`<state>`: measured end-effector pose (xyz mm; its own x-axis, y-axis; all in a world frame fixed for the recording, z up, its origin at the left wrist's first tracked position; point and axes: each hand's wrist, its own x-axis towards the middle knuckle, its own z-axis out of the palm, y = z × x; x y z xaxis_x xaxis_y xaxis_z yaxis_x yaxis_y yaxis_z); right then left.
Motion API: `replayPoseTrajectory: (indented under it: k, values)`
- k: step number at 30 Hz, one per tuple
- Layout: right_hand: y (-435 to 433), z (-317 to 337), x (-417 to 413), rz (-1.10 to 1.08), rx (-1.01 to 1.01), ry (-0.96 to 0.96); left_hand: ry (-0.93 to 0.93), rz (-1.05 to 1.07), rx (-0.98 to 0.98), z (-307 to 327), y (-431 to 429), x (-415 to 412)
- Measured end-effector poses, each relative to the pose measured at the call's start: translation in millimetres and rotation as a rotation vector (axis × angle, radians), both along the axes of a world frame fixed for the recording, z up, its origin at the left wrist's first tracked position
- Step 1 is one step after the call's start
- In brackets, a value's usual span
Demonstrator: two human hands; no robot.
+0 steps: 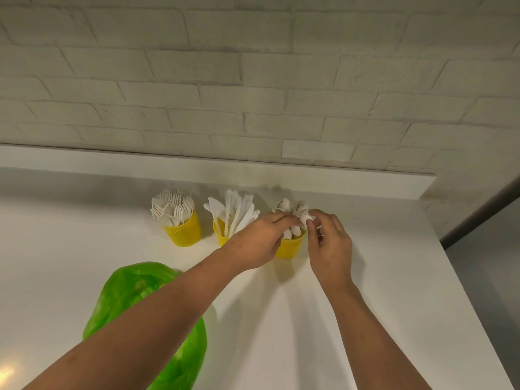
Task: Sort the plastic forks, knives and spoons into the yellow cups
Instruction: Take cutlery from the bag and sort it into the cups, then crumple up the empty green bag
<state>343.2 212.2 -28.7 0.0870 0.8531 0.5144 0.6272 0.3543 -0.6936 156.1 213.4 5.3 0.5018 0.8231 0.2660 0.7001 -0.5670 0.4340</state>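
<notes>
Three yellow cups stand in a row on the white counter. The left cup is packed with white forks. White knives fill the middle cup. The right cup holds white spoons. Both hands meet over this right cup. My left hand reaches across the middle cup and its fingers pinch the spoons at the rim. My right hand pinches a spoon bowl between thumb and fingers at the cup's right side. The hands hide most of the spoon handles.
A crumpled green plastic bag lies on the counter near the front, under my left forearm. A white brick wall rises behind a low ledge. The counter's right edge drops off to a grey floor.
</notes>
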Motion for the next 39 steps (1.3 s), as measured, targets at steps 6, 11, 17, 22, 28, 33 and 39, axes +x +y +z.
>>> replayPoseTrajectory:
  k: [6, 11, 17, 22, 28, 33, 39]
  values:
    - [6.1, -15.2, -1.4, 0.005, -0.009, -0.071, -0.005, 0.053, 0.073, -5.9, -5.7, 6.4]
    - [16.6, -8.7, -9.9, 0.004, -0.053, -0.083, -0.028, 0.1, 0.125, -8.1, -7.5, 10.4]
    - [12.0, -6.5, -10.4, 0.051, -0.109, -0.016, -0.038, 0.102, 0.129, -7.0, -17.1, 7.2]
    - [-0.4, -7.2, -12.3, 0.047, -0.113, 0.033, -0.079, 0.127, 0.107, -6.6, -36.9, -0.5]
    - [-32.7, 12.2, -34.0, -0.039, 0.054, 0.1, -0.205, 0.246, 0.018, 2.8, -76.4, -30.8]
    - [-73.9, 27.7, -76.3, 0.131, -0.005, 0.193, -0.16, 0.41, -0.017, 6.5, -111.2, -88.4]
    - [-107.2, 12.4, -141.7, 0.506, -0.282, -0.061, 0.156, 0.63, -0.113, 5.1, -136.6, -187.4]
